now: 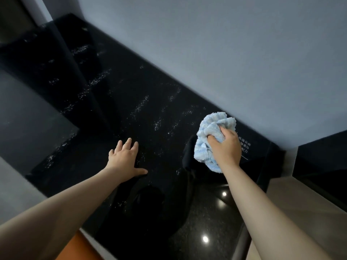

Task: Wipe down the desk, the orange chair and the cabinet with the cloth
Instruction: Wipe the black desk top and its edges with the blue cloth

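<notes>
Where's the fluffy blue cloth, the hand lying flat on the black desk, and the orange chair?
cloth (210,126): head view, on its fluffy upper bunch.
left hand (124,159): head view, on the back of the hand.
orange chair (78,248): head view, on the orange corner at the bottom edge.

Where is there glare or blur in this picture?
Head view: dim light; small bright spots glare on the glossy black desk near the bottom; the desk's far left edge is blurred; the cloth in the right hand is sharp.
</notes>
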A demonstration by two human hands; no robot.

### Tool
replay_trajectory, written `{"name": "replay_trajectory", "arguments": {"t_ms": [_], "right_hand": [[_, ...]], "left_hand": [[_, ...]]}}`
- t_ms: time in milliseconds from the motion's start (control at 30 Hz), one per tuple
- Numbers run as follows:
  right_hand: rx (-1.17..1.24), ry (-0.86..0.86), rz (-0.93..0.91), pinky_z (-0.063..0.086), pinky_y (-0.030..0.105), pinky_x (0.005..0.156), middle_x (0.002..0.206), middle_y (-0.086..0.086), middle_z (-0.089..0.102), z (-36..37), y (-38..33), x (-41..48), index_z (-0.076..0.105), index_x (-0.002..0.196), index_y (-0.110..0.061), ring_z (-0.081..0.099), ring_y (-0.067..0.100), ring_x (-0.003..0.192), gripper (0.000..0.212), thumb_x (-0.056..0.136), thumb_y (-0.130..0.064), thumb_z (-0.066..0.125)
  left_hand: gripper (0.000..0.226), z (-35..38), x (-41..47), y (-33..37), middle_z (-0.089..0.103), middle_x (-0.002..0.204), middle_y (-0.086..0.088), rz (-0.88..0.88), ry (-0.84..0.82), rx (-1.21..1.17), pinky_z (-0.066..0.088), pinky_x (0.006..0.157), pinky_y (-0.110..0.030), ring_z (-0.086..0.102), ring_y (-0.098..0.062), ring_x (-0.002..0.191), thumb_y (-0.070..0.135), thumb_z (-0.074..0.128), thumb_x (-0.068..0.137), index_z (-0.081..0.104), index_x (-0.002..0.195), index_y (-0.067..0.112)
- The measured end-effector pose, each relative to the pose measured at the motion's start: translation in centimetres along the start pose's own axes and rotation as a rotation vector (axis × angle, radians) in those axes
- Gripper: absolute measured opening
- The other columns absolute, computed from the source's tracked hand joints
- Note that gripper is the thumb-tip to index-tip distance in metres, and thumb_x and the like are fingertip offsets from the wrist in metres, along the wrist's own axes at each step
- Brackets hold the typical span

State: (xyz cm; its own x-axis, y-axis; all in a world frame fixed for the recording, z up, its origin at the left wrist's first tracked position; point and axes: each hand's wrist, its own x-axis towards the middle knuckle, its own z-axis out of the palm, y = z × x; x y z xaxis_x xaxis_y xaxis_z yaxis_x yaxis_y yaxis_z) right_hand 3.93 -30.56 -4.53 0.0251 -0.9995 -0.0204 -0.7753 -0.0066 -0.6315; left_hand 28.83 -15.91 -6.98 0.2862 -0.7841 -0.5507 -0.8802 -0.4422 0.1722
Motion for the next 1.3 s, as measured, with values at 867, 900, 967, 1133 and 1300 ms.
{"name": "replay_trajectory", "arguments": {"t_ms": [867,900,967,1133,1300], "right_hand": [[-0.391,-0.238,-0.021,0.04,0.045,0.105,0.144,0.007,0.045,5.3,1.7,17.5,0.04,0.146,-0.024,0.044,0.034,0.128,0.066,0.085,-0.047,0.054],[-0.403,-0.241,-0.02,0.04,0.045,0.105,0.145,0.007,0.044,5.4,1.8,17.4,0.039,0.146,-0.025,0.044,0.035,0.127,0.066,0.085,-0.047,0.053],[-0.416,-0.232,-0.036,0.037,0.044,0.106,0.147,0.006,0.043,5.6,1.9,16.9,0.039,0.145,-0.025,0.043,0.035,0.128,0.067,0.084,-0.049,0.051],[-0.404,-0.191,-0.04,0.038,0.042,0.101,0.147,0.002,0.042,6.0,1.9,15.0,0.042,0.144,-0.026,0.041,0.036,0.127,0.065,0.085,-0.052,0.052],[-0.376,-0.176,-0.039,0.04,0.041,0.098,0.147,0.0,0.041,6.0,1.5,12.9,0.042,0.145,-0.026,0.04,0.035,0.126,0.065,0.086,-0.05,0.055]], "left_hand": [[0.151,1.5,4.8,0.4,-0.037,0.152,0.002,-0.048,-0.025,0.017,0.0,0.111,-0.066,-0.03,-0.035,0.141,0.082,0.07,0.041,-0.021,0.149,0.029],[0.151,1.5,4.8,0.4,-0.037,0.152,0.002,-0.048,-0.025,0.018,0.0,0.111,-0.066,-0.03,-0.035,0.141,0.082,0.07,0.041,-0.021,0.149,0.029],[0.151,1.5,4.7,0.4,-0.037,0.152,0.002,-0.048,-0.024,0.022,0.0,0.111,-0.066,-0.029,-0.035,0.141,0.082,0.07,0.041,-0.021,0.149,0.029],[0.151,1.5,4.8,0.4,-0.037,0.152,0.002,-0.049,-0.027,0.019,0.0,0.111,-0.066,-0.029,-0.035,0.141,0.082,0.07,0.041,-0.021,0.149,0.029],[0.151,1.3,4.7,0.5,-0.036,0.153,0.001,-0.056,-0.032,0.029,0.001,0.112,-0.066,-0.028,-0.036,0.142,0.082,0.069,0.041,-0.021,0.149,0.028]]}}
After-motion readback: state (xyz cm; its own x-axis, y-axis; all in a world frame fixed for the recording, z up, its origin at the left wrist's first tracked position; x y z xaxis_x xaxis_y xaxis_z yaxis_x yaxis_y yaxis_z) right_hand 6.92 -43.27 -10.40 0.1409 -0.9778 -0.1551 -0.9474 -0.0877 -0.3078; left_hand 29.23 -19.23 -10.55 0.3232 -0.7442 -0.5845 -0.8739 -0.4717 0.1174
